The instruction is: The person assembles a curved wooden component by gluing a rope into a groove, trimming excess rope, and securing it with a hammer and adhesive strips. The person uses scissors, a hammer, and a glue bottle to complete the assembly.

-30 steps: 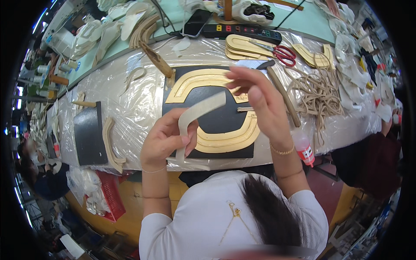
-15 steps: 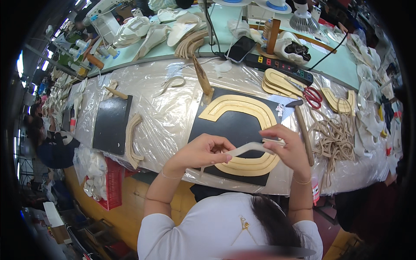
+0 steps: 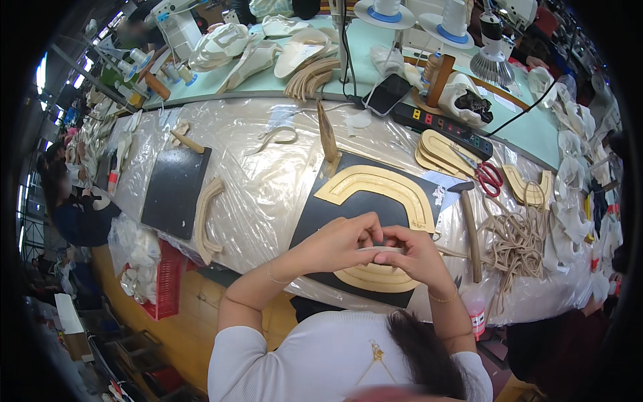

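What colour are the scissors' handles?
Red, on the scissors right of the hands, seen in the head view.

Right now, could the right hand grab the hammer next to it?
Probably yes. The hammer lies just to the right of the right hand, with nothing between them. But that hand and the left hand are both pinching a pale strip, so it would have to let go.
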A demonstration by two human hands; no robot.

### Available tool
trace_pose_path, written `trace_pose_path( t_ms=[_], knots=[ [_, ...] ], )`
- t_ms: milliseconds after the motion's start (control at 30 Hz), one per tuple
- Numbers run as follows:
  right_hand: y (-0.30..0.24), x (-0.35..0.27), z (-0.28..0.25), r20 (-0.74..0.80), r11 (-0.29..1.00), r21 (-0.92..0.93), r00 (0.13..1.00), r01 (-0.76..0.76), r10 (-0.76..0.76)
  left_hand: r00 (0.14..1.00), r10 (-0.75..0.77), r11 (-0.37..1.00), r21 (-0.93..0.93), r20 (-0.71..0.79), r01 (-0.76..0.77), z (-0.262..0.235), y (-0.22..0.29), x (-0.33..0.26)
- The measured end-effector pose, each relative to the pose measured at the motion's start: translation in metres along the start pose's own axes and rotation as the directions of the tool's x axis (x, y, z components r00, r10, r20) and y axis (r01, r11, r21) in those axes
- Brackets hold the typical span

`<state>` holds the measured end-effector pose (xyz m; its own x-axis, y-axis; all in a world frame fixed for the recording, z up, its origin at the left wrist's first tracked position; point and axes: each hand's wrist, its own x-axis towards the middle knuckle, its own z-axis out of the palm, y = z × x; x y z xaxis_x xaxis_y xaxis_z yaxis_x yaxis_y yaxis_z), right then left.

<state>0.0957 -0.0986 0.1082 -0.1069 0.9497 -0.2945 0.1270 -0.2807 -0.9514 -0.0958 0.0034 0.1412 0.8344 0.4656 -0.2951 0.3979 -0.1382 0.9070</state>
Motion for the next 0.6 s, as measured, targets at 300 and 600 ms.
trace_pose_path(
  t_ms=[300,600],
  knots=[
    [0.01,0.001,-0.027,-0.175,0.992,0.087,0.982,0.087,-0.071,0.994,-0.089,0.973,-0.21,0.065,0.101,-0.014,-0.025,0.015],
    [0.026,0.01,-0.036,-0.282,0.997,0.071,0.959,-0.009,0.029,0.981,-0.195,0.922,-0.338,0.013,0.188,-0.027,-0.049,0.02]
  ],
)
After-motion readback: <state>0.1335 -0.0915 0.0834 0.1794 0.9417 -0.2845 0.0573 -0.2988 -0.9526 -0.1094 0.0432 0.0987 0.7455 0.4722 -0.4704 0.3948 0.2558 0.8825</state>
